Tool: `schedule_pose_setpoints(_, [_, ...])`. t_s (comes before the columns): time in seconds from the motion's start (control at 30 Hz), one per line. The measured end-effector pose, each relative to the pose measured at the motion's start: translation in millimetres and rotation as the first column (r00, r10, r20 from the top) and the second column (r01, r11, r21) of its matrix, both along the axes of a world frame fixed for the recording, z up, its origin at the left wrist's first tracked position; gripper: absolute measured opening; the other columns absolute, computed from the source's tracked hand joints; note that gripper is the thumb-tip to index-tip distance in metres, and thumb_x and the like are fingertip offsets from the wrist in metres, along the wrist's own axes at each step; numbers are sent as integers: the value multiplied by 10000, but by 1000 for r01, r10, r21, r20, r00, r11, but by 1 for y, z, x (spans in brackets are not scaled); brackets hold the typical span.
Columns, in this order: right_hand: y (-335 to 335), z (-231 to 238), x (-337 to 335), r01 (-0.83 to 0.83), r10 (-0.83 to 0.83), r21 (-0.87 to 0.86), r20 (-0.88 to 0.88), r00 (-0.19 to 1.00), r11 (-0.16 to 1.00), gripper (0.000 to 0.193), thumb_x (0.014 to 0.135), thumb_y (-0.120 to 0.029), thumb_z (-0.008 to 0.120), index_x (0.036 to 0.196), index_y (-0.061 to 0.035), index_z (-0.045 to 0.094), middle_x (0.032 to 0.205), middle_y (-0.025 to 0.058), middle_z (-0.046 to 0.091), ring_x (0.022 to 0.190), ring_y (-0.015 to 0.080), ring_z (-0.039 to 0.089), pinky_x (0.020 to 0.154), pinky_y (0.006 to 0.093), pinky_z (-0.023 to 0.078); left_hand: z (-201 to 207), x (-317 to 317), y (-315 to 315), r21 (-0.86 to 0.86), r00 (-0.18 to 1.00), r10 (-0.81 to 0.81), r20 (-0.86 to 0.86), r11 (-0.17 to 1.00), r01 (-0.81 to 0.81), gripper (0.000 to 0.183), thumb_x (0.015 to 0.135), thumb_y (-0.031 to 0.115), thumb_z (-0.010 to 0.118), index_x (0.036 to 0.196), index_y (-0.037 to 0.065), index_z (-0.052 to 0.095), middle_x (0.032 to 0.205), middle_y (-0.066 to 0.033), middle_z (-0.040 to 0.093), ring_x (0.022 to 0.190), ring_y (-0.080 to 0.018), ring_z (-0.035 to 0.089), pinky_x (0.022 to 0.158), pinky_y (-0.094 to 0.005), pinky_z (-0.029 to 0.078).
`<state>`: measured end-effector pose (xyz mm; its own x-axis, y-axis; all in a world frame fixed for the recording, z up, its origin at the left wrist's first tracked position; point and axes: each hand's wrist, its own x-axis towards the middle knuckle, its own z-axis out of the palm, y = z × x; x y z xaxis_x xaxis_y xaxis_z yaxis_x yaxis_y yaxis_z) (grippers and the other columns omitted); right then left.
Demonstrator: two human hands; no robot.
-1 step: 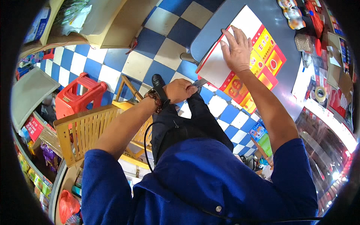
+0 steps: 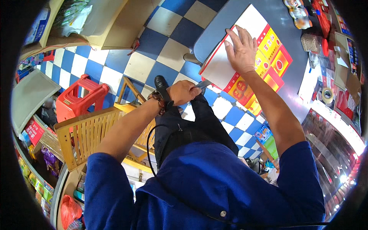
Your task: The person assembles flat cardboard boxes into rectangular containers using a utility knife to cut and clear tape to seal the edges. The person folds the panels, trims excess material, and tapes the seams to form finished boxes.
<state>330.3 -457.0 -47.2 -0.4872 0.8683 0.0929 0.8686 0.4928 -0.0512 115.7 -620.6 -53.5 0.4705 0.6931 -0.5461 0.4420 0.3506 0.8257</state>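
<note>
A flat stack of white card (image 2: pixel 220 64) with red edges lies on the grey table, its corner reaching past the table's edge. Red and yellow printed panels (image 2: pixel 268 53) run along its right side. My right hand (image 2: pixel 242 51) rests on the white part with fingers stretched out, the fingertips at the far red edge. My left hand (image 2: pixel 182 92) is closed on a short flat grey blade (image 2: pixel 203 84), whose handle, if any, is hidden in the fingers. The blade's tip is beside the near corner of the card; whether they touch, I cannot tell.
The grey table (image 2: pixel 218 32) ends near my left hand. A wooden slatted chair (image 2: pixel 90 132) and a red plastic stool (image 2: pixel 80 100) stand at left. A tape roll (image 2: pixel 327 95) and packaged goods (image 2: pixel 301 17) lie at right. Blue and white tiles (image 2: pixel 163 48) cover the floor.
</note>
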Motion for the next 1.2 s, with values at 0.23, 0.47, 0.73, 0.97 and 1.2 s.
schedule_pose_setpoints(0.23, [-1,2,2,-66,66,1,20,998,998,432,986,-508,460,1375,-339,537,1529,42,414,1454,291,317,1193,576,189,-5,32,6,40,997,-74,33,997,73,450,1014,410,468,952,-9,622,797,-169,662,778,-310,655,749,-405,510])
schedule_pose_setpoints(0.47, [-3,-1,3,-32,32,11,29,999,999,461,990,-538,413,1389,-337,528,1524,53,415,1455,289,313,1190,580,194,-3,35,5,2,993,-102,58,995,102,493,1016,431,457,901,-10,645,775,-176,661,772,-320,653,750,-411,505])
schedule_pose_setpoints(0.73, [-7,3,1,37,-37,-6,2,999,999,433,993,-512,420,1377,-348,536,1520,45,414,1446,287,322,1186,587,195,1,37,-10,44,1000,-28,1,999,28,491,993,433,490,895,-16,661,817,-236,669,791,-383,664,726,-461,506])
schedule_pose_setpoints(0.97, [1,1,3,-123,122,10,40,992,992,401,1007,-494,422,1371,-377,541,1512,46,416,1441,283,323,1195,560,191,-15,95,-13,70,1000,-20,-18,997,21,507,992,452,484,904,-17,655,838,-266,662,790,-435,639,740,-486,500])
schedule_pose_setpoints(1.2, [0,9,-8,55,-62,-42,-177,982,998,461,1004,-502,428,1437,-349,474,1505,73,413,1445,292,306,1193,585,168,-5,31,7,132,994,-13,-104,991,27,425,978,407,563,913,3,682,800,-173,690,742,-281,674,710,-380,521])
